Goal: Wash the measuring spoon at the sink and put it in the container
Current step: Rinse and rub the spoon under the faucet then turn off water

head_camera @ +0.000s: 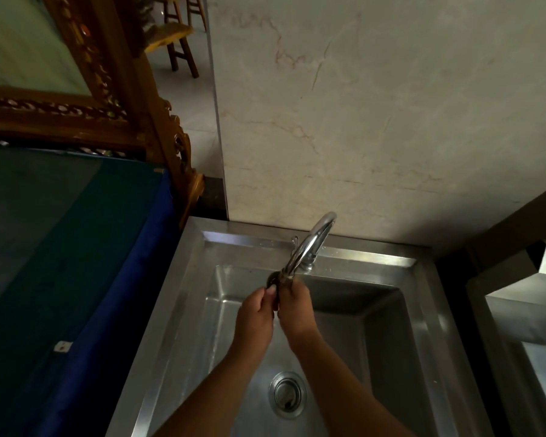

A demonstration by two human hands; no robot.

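Our left hand (255, 313) and right hand (295, 305) met over the steel sink (183, 310), right under the mouth of the curved chrome faucet (309, 244). The fingers (267, 291) of both hands were curled narrowly around the dark measuring spoon (273, 279), which sat pinched between them; its round bowl poked out just above our left fingertips, touching or nearly touching the faucet's outlet. We could not tell in the dim light whether water ran. Below our forearms lay the round drain (287, 393) in the basin floor. Behind the sink rose a pale marble-patterned wall (391, 105). To the left stood a surface draped in blue cloth (76, 247), with a carved wooden frame (130, 99) beyond it and a wooden stool (178, 42) farther off. A second steel basin (524, 310) sat at the right. We could read no writing.
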